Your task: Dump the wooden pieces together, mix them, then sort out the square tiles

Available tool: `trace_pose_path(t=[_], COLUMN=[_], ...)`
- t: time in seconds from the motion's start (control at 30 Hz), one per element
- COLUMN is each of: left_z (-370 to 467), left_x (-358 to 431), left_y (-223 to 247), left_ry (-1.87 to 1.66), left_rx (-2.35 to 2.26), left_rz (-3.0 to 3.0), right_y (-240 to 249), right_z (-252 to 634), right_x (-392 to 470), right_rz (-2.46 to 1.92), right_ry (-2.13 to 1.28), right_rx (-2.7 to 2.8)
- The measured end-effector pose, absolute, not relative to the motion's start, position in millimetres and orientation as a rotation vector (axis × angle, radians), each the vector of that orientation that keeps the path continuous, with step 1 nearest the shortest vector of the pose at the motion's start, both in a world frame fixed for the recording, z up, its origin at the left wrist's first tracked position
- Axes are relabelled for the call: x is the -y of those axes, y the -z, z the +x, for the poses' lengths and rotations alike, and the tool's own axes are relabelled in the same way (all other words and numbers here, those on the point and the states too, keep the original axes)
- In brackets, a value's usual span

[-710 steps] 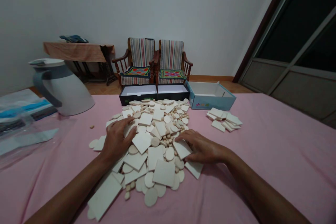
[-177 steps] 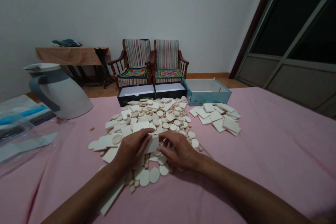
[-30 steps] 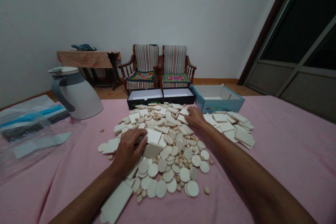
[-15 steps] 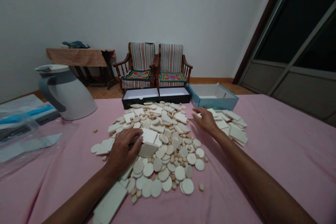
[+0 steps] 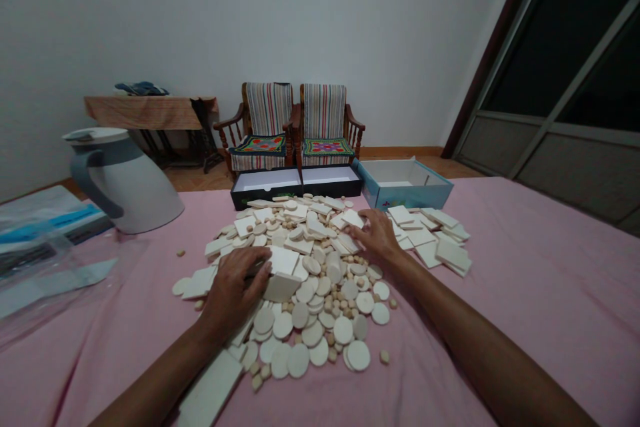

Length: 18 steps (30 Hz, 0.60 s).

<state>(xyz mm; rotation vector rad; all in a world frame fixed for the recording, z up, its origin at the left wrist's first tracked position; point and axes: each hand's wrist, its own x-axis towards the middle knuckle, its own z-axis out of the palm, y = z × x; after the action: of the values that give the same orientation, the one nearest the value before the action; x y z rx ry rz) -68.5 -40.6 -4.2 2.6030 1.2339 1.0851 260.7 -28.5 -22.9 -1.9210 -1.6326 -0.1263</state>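
A large heap of pale wooden pieces [image 5: 313, 332] lies on the pink cloth, with round discs, small cubes and flat square tiles mixed together. My left hand [image 5: 234, 288] is closed on a few square wooden tiles [image 5: 283, 261] at the left of the heap; its fingertips curl over their near side. At the heap's right edge, my right hand [image 5: 377, 235] has thumb and index finger closed about a square wooden tile [image 5: 353, 218]. Right of that hand is a separate pile of square tiles [image 5: 453, 253]. Long flat boards [image 5: 213, 387] lie beneath my left forearm.
Black boxes with white insides [image 5: 267, 190] stand behind the heap, beside a light-blue open box [image 5: 415, 195]. On the left are a grey-white jug [image 5: 140, 187] and clear plastic packaging [image 5: 55, 260]. Two wooden chairs [image 5: 270, 117] and a side table [image 5: 145, 112] are by the wall.
My right hand has moved left and slightly down, from beside the separate tile pile to the main heap, and has closed on a tile. My left hand stays with its tiles.
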Motion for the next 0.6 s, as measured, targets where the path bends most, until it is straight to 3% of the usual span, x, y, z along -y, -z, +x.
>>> trace_pose_path(t=[0.3,0.6], left_z=[-68.7,-68.4], left_x=[41.0,40.6], left_y=[2.8,4.1], left_ry=[-1.095,-1.095], left_rx=[-1.221,-1.216], left_rz=[2.613,2.607], right_y=[4.9,12.6], right_z=[324.1,279.2], right_x=[44.1,10.8], right_rz=[-2.103,-1.893], right_ry=[0.587,0.003], right_rx=[1.001,1.856])
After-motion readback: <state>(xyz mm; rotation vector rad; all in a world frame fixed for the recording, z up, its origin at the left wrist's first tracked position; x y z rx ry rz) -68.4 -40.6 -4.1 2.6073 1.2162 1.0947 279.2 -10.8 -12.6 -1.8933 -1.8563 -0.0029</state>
